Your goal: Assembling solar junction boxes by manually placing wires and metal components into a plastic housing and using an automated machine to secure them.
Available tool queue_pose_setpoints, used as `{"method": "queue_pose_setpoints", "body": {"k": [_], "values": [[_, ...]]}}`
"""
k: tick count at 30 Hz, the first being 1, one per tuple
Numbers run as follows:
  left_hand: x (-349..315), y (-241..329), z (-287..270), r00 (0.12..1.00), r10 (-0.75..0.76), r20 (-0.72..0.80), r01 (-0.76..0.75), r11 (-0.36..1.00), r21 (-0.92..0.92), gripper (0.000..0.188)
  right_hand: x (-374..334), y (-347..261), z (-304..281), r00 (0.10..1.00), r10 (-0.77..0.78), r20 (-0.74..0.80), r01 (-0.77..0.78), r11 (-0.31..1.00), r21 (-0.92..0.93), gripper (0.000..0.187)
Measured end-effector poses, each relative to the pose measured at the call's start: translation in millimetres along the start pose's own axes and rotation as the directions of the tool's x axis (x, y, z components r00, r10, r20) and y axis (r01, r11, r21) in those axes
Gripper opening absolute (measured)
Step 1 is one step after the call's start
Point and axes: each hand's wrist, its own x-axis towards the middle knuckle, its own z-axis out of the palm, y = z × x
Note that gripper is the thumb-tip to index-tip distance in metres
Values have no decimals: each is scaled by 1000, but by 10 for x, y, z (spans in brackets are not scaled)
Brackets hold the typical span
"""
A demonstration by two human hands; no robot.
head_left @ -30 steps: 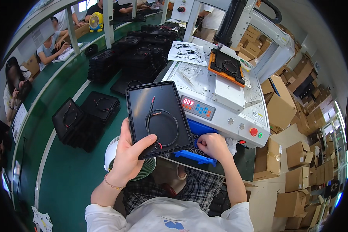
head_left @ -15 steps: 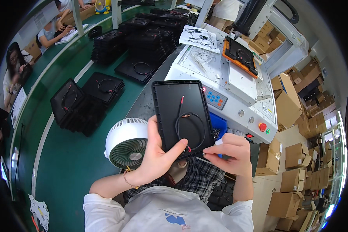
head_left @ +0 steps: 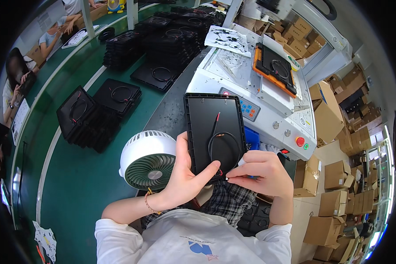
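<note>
My left hand [head_left: 185, 176] grips a black rectangular plastic panel [head_left: 207, 119] with a raised rim, its thumb pressing on the lower part near a short red wire. A black cable [head_left: 212, 137] lies looped on the panel, with a red, bare-tipped end pointing up. My right hand [head_left: 268, 174] pinches a tiny pale piece at the panel's lower edge beside the red wire; its kind is too small to tell. The panel is held up in front of me, its upper edge tilted away.
A white fan [head_left: 149, 158] stands left of my left hand. Stacked black panels [head_left: 99, 116] lie on the green table. At right is a white machine [head_left: 251, 99] with an orange fixture [head_left: 268, 72] holding another panel. Cardboard boxes [head_left: 330, 176] line the right; other people sit across.
Both hands and the panel have shifted slightly right. My right fingertips have come closer to the red wire. The machine's black upper tool has moved away from above the orange fixture.
</note>
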Motion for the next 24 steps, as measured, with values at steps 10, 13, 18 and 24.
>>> {"method": "queue_pose_setpoints", "body": {"k": [10, 13, 18, 24], "values": [[-6, -42, -1, 1000, 18, 7, -18, 1000, 17, 62, -84, -13, 9, 1000, -21, -4, 21, 999, 34, 25], [-8, -38, -5, 1000, -1, -1, 1, 1000, 13, 63, -94, -41, 16, 997, -50, -50, 51, 999, 7, 26], [-37, -87, 30, 998, -11, -59, 8, 998, -59, 66, -111, -126, 3, 894, 305, -328, -338, 940, -47, 40], [-91, -262, 185, 998, -47, -38, 36, 971, -238, 60, -89, -191, -25, 952, 304, -37, -302, 912, -279, 64]]}}
